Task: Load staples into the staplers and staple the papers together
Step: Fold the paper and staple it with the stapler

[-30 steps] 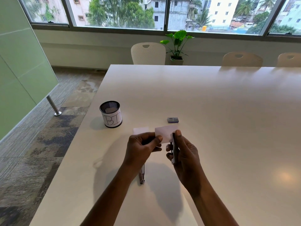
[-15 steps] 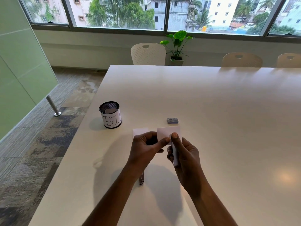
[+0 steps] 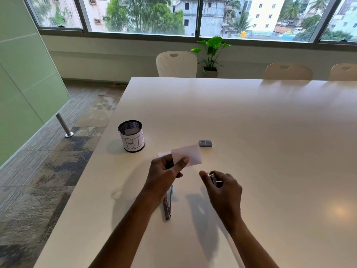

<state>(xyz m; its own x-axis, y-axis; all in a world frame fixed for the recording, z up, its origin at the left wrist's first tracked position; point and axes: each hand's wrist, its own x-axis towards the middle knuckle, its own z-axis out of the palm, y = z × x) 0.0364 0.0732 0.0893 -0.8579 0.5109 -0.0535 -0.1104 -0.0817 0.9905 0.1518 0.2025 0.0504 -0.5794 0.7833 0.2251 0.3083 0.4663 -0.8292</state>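
My left hand (image 3: 164, 175) pinches small white paper slips (image 3: 190, 155) by their left edge, holding them above the white table (image 3: 251, 122). My right hand (image 3: 224, 188) is to the right of the slips, apart from them, and grips a small metal stapler (image 3: 214, 178). A second stapler (image 3: 167, 204), silver with a blue part, lies open on the table under my left wrist. A small grey staple box (image 3: 205, 143) rests just beyond the slips. Another paper piece (image 3: 162, 154) shows partly behind my left hand.
A black mesh cup labelled BIN (image 3: 132, 135) stands at the left of the table near its edge, with paper inside. Chairs (image 3: 176, 63) and a potted plant (image 3: 211, 55) stand beyond the far edge. The table's left edge drops to carpeted floor.
My right hand has drawn the stapler away from the paper's edge, down and to the right. My left hand keeps the slips and has tilted them slightly.
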